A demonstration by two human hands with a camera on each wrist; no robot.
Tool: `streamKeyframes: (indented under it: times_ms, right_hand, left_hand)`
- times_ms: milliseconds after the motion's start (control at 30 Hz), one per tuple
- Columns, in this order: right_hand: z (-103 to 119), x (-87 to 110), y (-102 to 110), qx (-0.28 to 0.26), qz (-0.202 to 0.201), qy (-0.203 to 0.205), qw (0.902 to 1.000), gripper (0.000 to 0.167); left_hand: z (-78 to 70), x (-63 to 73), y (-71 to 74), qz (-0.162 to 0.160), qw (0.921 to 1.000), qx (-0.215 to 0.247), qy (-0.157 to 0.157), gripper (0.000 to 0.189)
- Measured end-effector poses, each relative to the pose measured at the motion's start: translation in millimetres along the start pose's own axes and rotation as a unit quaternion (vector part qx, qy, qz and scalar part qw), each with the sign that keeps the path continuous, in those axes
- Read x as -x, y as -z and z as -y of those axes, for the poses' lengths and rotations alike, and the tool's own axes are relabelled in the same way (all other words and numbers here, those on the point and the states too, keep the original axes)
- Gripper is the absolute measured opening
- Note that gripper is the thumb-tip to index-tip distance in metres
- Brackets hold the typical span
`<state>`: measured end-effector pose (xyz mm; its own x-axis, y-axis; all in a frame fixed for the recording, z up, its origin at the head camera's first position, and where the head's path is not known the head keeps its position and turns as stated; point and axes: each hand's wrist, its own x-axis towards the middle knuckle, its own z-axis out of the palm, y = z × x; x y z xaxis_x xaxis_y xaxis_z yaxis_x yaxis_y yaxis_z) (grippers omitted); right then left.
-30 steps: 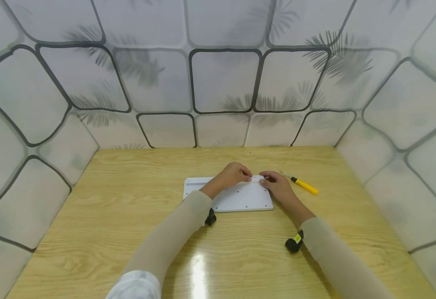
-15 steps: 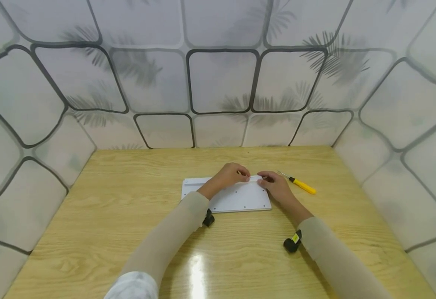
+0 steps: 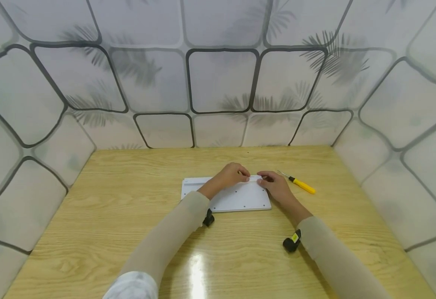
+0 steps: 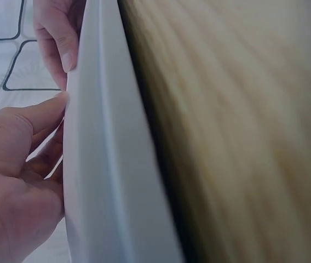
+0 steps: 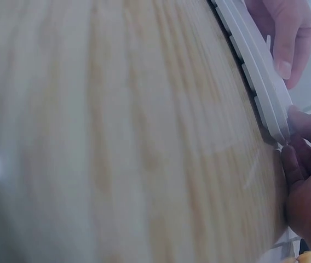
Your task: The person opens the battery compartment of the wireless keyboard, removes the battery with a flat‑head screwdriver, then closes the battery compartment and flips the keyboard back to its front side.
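Observation:
A white keyboard [image 3: 236,201] lies face down on the wooden table, its back dotted with dark screw spots. Keys [image 5: 260,109] show along its underside in the right wrist view. My left hand [image 3: 232,174] reaches across to the far edge, thumb and fingertips pinching there. In the left wrist view the thumb of the left hand [image 4: 13,170] is on the edge and the other fingers bend behind it. At the far right corner my right hand [image 3: 278,189] grips the keyboard, thumb on the back, fingers below. A small white tab [image 5: 268,41] sticks up beside the left hand.
A screwdriver [image 3: 303,185] with a yellow handle lies on the table [image 3: 109,220] just right of the right hand, its tip pointing toward the far left. Patterned cloth walls [image 3: 221,83] rise behind the table and on both sides.
The whole head view has shifted slightly since a second ago. Both hands keep their places on the keyboard, and the screwdriver has not moved.

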<state>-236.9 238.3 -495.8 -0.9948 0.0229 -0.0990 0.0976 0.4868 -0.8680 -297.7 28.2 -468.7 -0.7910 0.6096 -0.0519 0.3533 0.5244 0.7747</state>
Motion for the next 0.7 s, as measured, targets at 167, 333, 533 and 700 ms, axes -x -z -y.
streamKeyframes:
  times_ms: [167,333,533,700]
  right_hand:
    - [0.6,0.5,-0.6,0.007,-0.003,0.001,1.0000,0.035]
    - [1.6,1.5,-1.1,0.005,-0.002,0.000,1.0000,0.035]
    - [3.3,2.4,-0.3,0.004,-0.003,-0.004,1.0000,0.036]
    - [2.1,1.1,-0.1,0.001,-0.002,-0.009,1.0000,0.035]
  left_hand:
    - [0.0,-2.3,-1.3,0.005,0.9999,-0.008,0.004,0.021]
    - [-3.0,-2.8,-0.5,0.013,0.9998,-0.004,0.011,0.020]
    - [-7.5,-1.4,0.6,0.013,0.9997,-0.005,0.019,0.020]
    - [-7.4,0.1,0.1,0.009,0.9997,0.012,0.020,0.017]
